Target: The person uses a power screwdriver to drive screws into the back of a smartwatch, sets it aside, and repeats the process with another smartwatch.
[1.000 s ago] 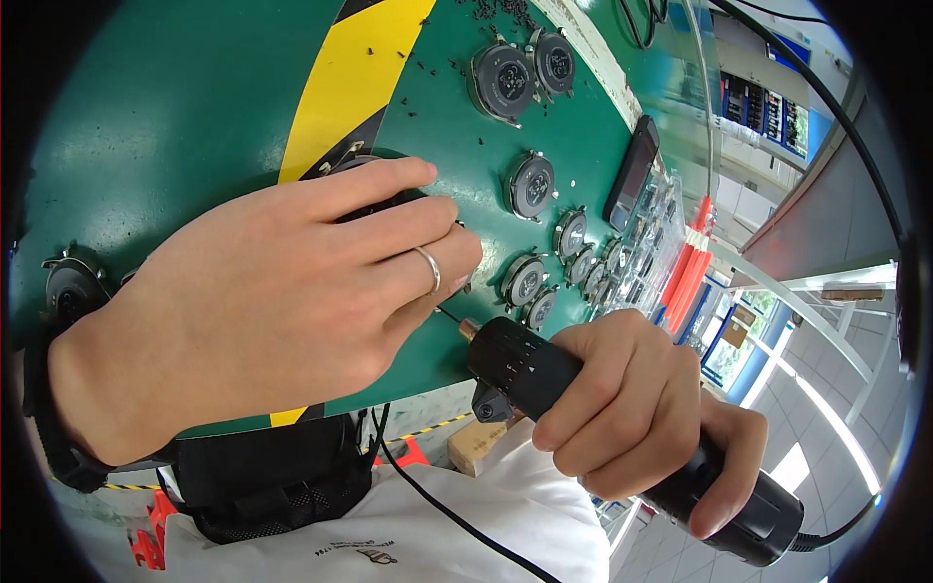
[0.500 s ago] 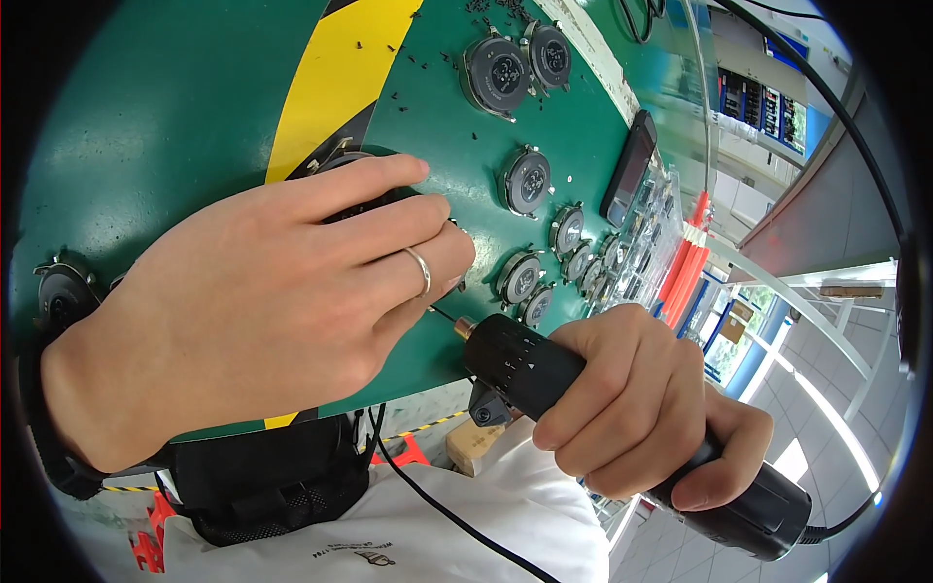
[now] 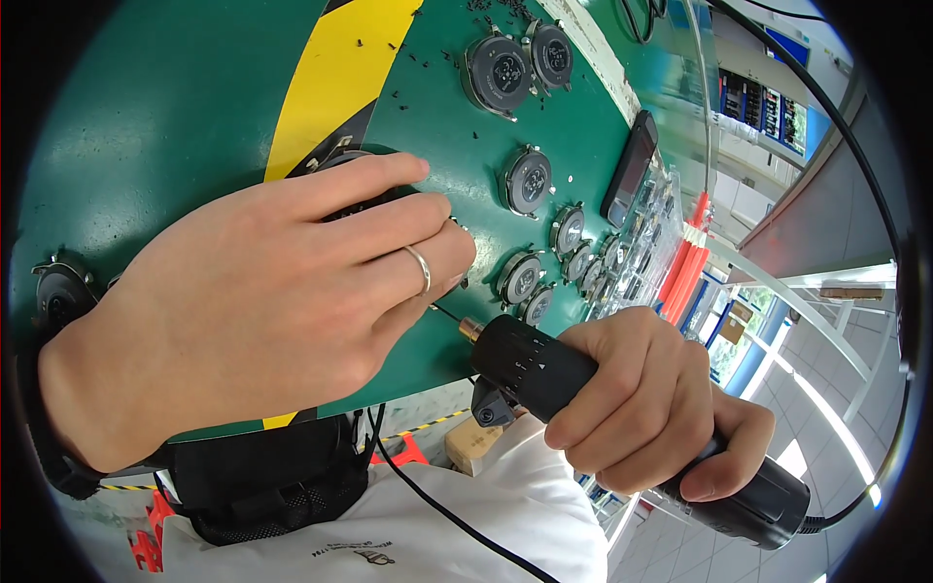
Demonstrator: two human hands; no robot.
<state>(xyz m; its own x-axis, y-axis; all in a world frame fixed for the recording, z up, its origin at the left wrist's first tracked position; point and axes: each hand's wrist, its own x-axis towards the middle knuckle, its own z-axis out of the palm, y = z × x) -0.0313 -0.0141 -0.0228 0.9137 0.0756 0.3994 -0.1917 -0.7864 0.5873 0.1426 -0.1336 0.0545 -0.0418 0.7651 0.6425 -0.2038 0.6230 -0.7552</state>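
Observation:
My left hand (image 3: 282,282), with a ring on one finger, is closed over a round dark watch case (image 3: 374,201) on the green table. Most of that case lies hidden under the fingers. In my right hand (image 3: 646,403) is a black corded electric screwdriver (image 3: 535,364), gripped round its body. Its thin bit points up and left toward the fingers of my left hand; where the tip ends is hard to make out. Another watch case (image 3: 528,182) rests to the right of my left fingers, back side up.
Two larger watch cases (image 3: 498,73) lie at the far side near many tiny black screws (image 3: 501,12). Several smaller cases (image 3: 522,277) sit beside clear trays (image 3: 646,248). A phone (image 3: 631,167) lies along the right edge. One more case (image 3: 60,293) is by my left wrist.
My right hand and the screwdriver have shifted slightly to the right, the bit drawing back a little. My left hand stays in place on the watch case.

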